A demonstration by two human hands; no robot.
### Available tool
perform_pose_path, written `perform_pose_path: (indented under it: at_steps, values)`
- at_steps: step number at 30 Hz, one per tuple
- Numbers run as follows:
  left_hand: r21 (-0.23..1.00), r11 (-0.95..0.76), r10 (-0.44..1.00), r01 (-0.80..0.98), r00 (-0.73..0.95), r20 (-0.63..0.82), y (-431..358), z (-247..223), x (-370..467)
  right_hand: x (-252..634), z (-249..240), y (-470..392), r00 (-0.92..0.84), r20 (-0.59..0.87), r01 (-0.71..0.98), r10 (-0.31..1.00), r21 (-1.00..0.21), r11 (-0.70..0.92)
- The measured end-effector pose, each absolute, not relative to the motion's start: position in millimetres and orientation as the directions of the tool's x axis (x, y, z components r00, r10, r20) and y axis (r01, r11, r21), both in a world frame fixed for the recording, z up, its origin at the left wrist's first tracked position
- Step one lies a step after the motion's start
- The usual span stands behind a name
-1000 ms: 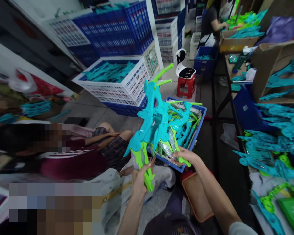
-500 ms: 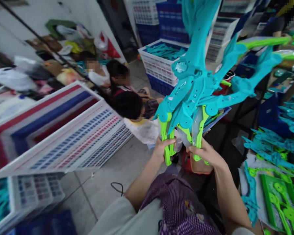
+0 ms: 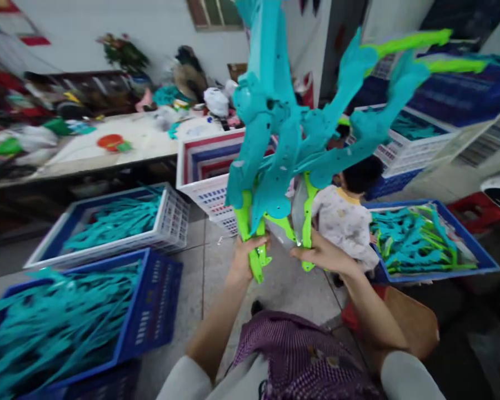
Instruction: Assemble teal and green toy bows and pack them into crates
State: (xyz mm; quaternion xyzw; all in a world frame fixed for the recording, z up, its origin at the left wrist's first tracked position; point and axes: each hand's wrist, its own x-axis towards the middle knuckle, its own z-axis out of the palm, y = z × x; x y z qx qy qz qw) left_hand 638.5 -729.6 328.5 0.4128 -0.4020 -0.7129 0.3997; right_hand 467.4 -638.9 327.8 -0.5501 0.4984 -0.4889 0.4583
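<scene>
A bunch of long teal plastic parts with lime-green handle-like ends [image 3: 279,161] rises upright in front of me. What kind of article they are I cannot make out. My left hand [image 3: 248,255] is closed around the lime-green ends at the left of the bunch. At its right side, my right hand [image 3: 320,254] grips more lime-green ends, with the thumb across them. Some clear or greyish film-like material shows between the green pieces. Two arms with green tips stick out to the upper right. The bunch's top runs out of view.
A blue crate [image 3: 160,300] and a white crate [image 3: 175,222] of teal parts stand at left. A striped-lined white crate [image 3: 208,186] lies beyond my hands. At right, a person in a white shirt [image 3: 344,222] is close to a blue tray [image 3: 487,269] and a stool [image 3: 412,322].
My view has swung left, bringing the crates of teal parts and the long table into sight. Both hands still hold the same bunch; the side table at right is out of view.
</scene>
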Motion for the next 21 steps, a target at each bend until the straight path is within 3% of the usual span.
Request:
perform_pose_path:
  at_steps: [4,8,21]
  values:
    - [0.915,-0.288,-0.955,0.281,-0.162,-0.250,-824.6,327.0,738.8,552.9,316.8,-763.4,0.252,0.076,0.033,-0.965,-0.997,-0.070]
    - [0.913,-0.291,-0.956,0.285,-0.054,-0.288,-931.5,314.3,803.6,621.1,297.2,-887.7,0.370,0.010,0.134,-0.929,-0.990,0.042]
    - [0.816,-0.569,-0.823,0.105,-0.079,-0.563,-1276.6,195.9,824.9,650.1,160.5,-1219.8,0.276,-0.325,0.351,-0.905,-0.842,0.409]
